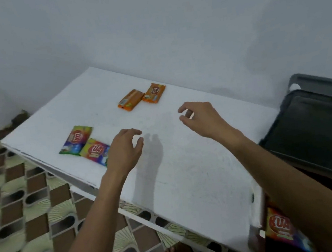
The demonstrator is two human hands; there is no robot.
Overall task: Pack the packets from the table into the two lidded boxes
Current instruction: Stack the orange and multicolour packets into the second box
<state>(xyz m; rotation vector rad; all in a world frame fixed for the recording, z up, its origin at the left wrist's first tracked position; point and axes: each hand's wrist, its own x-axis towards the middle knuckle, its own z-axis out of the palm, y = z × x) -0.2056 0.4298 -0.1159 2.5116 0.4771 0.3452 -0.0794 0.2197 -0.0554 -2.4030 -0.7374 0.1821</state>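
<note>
While both arms reach out over the white bench (pixel 188 175), neither hand is holding anything. The left hand (pixel 122 150) hovers with its fingers (pixel 134 131) loosely curled and slightly spread, the thumb apart from them, just beside the nearer of two glossy rainbow-coloured packets (pixel 96 151); its wrist covers that packet's corner. The second rainbow packet (pixel 76 141) lies flat, overlapping the first at one end, near the bench's left edge. My right hand (pixel 200 119) is also released, its fingers (pixel 184 109) bent into a relaxed claw with a gap to the thumb, touching nothing. Two orange packets, small flat rectangles, sit side by side toward the far edge: one (pixel 131 99) label down, the other (pixel 154 92) logo up. The bench surface looks matte and faintly speckled. At my right stands a dark, smooth plastic box (pixel 318 128) with rounded corners. Another bright packet (pixel 280 227) shows below the bench's near right corner; I cannot tell what holds it.
</note>
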